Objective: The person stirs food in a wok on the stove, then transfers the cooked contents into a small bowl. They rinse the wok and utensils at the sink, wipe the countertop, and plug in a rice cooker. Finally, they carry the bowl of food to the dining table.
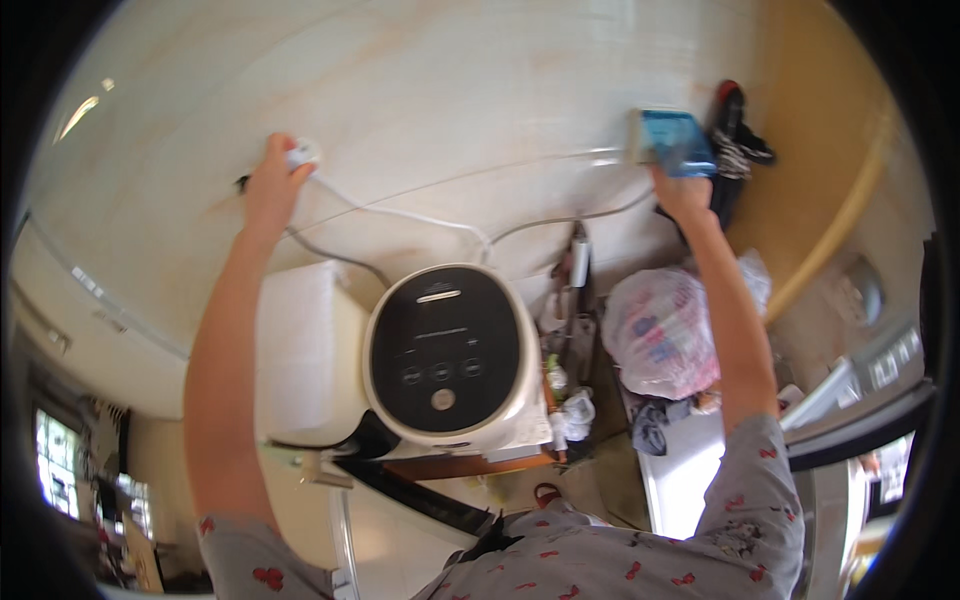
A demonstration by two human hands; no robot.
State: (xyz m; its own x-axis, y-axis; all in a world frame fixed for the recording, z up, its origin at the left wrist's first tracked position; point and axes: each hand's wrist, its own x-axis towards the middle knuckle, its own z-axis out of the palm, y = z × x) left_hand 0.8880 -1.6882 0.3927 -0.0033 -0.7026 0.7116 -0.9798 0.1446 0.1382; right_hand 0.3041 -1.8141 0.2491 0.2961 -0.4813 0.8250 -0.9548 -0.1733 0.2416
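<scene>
High on the left of the wall, my left hand is closed around a white plug. Its white cord runs down to the back of a rounded white appliance with a black control panel. On the right, my right hand reaches up under a see-through blue socket cover on the wall. Its fingers are blurred behind the cover, and what they touch is hidden. A grey cord stretches from behind the appliance toward this hand.
A white box stands left of the appliance. To the right are a filled clear plastic bag and hanging utensils. Dark cloth hangs beside the socket cover, against a yellowish panel. A slipper shows below.
</scene>
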